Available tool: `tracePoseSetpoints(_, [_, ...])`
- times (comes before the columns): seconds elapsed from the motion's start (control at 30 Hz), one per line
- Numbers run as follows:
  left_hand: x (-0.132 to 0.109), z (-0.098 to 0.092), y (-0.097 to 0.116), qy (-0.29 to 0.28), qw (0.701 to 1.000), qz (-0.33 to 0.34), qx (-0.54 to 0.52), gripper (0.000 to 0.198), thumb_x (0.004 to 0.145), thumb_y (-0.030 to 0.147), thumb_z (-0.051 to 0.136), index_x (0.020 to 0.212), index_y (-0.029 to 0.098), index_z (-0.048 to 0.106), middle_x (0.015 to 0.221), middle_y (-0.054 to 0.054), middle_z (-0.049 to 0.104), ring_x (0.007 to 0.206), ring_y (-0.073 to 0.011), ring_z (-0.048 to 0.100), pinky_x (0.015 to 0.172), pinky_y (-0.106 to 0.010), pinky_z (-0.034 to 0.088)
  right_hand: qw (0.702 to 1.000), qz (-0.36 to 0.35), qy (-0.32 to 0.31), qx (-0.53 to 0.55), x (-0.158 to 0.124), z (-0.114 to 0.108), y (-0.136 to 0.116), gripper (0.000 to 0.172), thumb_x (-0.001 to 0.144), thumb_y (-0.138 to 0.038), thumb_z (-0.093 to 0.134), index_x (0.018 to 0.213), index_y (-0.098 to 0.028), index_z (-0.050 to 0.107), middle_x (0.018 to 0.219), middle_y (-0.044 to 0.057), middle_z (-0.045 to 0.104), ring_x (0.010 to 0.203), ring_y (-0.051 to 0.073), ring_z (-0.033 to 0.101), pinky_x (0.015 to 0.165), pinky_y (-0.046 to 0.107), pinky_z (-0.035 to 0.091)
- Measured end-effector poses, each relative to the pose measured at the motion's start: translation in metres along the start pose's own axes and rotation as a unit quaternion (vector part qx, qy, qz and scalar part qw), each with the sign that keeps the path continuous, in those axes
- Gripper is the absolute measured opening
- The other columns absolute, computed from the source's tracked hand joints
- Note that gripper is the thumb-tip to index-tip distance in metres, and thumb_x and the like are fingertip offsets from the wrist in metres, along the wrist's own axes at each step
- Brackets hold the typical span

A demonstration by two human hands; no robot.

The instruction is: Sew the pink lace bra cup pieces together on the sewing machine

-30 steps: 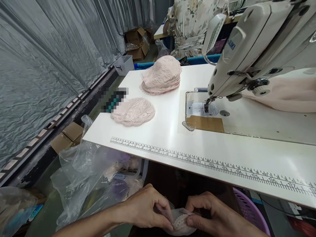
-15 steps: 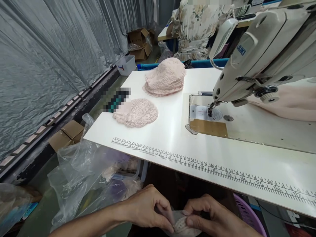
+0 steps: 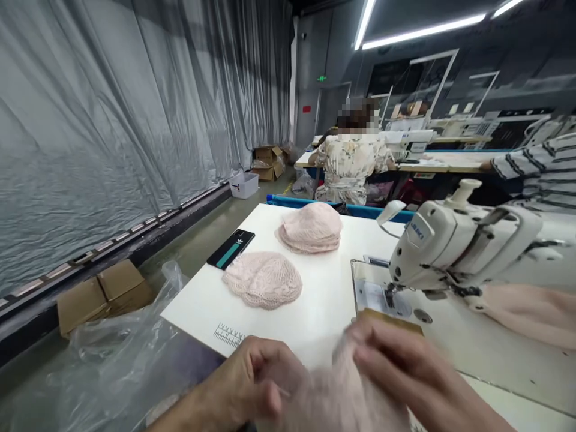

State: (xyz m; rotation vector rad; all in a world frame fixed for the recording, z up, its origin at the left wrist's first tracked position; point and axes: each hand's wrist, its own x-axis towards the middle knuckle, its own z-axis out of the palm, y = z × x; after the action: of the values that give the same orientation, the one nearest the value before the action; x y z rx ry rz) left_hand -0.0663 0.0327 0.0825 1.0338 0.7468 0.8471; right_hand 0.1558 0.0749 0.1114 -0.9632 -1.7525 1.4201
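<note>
A pale pink lace piece (image 3: pixel 339 399), smeared by motion, is held up in front of me over the table's near edge. My right hand (image 3: pixel 400 366) pinches its upper right part between thumb and fingers. On the other side, my left hand (image 3: pixel 252 381) has its fingers curled against the cloth; its fingertips are blurred. Beyond my hands lies a low pile of cup-shaped pink lace pieces (image 3: pixel 265 281). Farther back sits a taller stack of similar cups (image 3: pixel 311 227).
A white sewing machine (image 3: pixel 450 246) stands at the right, with pink cloth (image 3: pixel 531 312) beneath its arm. A black phone-like object (image 3: pixel 231 248) lies at the table's left edge. Plastic bags (image 3: pixel 117 360) and a cardboard box (image 3: pixel 103 294) are on the floor. Co-workers sit ahead.
Both hands have risen from below the table edge with the pink lace piece, now nearer the machine. My view has tilted up, bringing the room and ceiling lights into sight.
</note>
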Motion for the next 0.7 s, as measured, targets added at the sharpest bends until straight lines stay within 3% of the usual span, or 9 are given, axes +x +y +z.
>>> tracePoseSetpoints(0.07, [0.009,-0.008,-0.006,0.004,0.997,0.012,-0.08,0.055,0.053,0.059,0.078,0.078,0.011,0.069,0.066,-0.003,0.064,0.059,-0.0133,0.059,0.061,-0.021,0.045,0.997,0.001,0.04,0.064,0.032,-0.008,-0.002,0.035,0.078,-0.053,0.061,0.07,-0.019,0.057,0.061,-0.004,0.046,0.054,0.008,0.043,0.048,0.017,0.035])
tracePoseSetpoints(0.17, [0.028,-0.017,-0.003,0.021,0.998,0.009,-0.062,0.039,0.063,0.041,0.079,0.081,0.009,0.068,0.072,-0.007,0.065,0.067,-0.0172,0.062,0.065,-0.025,0.047,0.988,0.022,0.092,0.12,0.078,-0.022,0.009,0.036,0.073,-0.053,0.067,0.079,-0.02,0.055,0.064,-0.005,0.052,0.054,0.009,0.048,0.047,0.019,0.039])
tracePoseSetpoints(0.27, [0.067,-0.03,0.037,0.064,0.995,0.072,0.016,0.037,0.069,0.038,0.075,0.094,0.012,0.067,0.082,-0.008,0.067,0.074,-0.0196,0.063,0.061,-0.025,0.049,0.977,-0.005,0.187,0.105,0.128,-0.039,0.017,0.03,0.079,-0.046,0.064,0.089,-0.019,0.056,0.071,-0.004,0.056,0.059,0.01,0.054,0.051,0.021,0.044])
tracePoseSetpoints(0.33, [0.109,-0.044,0.073,0.134,0.98,0.125,0.071,0.04,0.069,0.039,0.074,0.098,0.012,0.066,0.089,-0.008,0.067,0.08,-0.0194,0.063,0.069,-0.026,0.05,0.958,-0.023,0.276,0.079,0.165,-0.052,0.019,0.026,0.089,-0.038,0.054,0.104,-0.016,0.055,0.092,0.001,0.06,0.071,0.012,0.059,0.061,0.028,0.05])
tracePoseSetpoints(0.4, [0.157,-0.061,0.104,0.177,0.968,0.146,0.1,0.042,0.073,0.038,0.071,0.106,0.013,0.062,0.1,-0.009,0.065,0.088,-0.0198,0.062,0.073,-0.026,0.05,0.933,-0.029,0.357,0.044,0.202,-0.068,0.021,0.03,0.09,-0.035,0.053,0.114,-0.017,0.053,0.109,0.005,0.058,0.088,0.017,0.06,0.074,0.036,0.051])
tracePoseSetpoints(0.47, [0.203,-0.077,0.119,0.226,0.953,0.146,0.141,0.042,0.081,0.037,0.064,0.116,0.014,0.056,0.107,-0.01,0.063,0.093,-0.0203,0.061,0.078,-0.029,0.049,0.91,-0.018,0.413,0.004,0.235,-0.083,0.027,0.032,0.09,-0.034,0.054,0.117,-0.017,0.052,0.115,0.006,0.056,0.095,0.019,0.059,0.079,0.04,0.05])
tracePoseSetpoints(0.57, [0.251,-0.095,0.114,0.313,0.912,0.138,0.228,0.04,0.087,0.031,0.058,0.122,0.016,0.048,0.12,-0.01,0.053,0.103,-0.0226,0.056,0.086,-0.04,0.047,0.887,0.013,0.458,-0.064,0.266,-0.101,0.043,0.032,0.089,-0.033,0.055,0.117,-0.018,0.052,0.117,0.007,0.055,0.097,0.02,0.058,0.08,0.041,0.05])
tracePoseSetpoints(0.7, [0.267,-0.1,0.091,0.339,0.872,0.118,0.333,0.03,0.089,0.031,0.054,0.115,0.016,0.052,0.119,-0.009,0.052,0.104,-0.0226,0.054,0.088,-0.043,0.046,0.868,0.057,0.464,-0.165,0.272,-0.103,0.056,0.03,0.09,-0.033,0.054,0.116,-0.018,0.053,0.117,0.007,0.056,0.097,0.019,0.058,0.081,0.041,0.05])
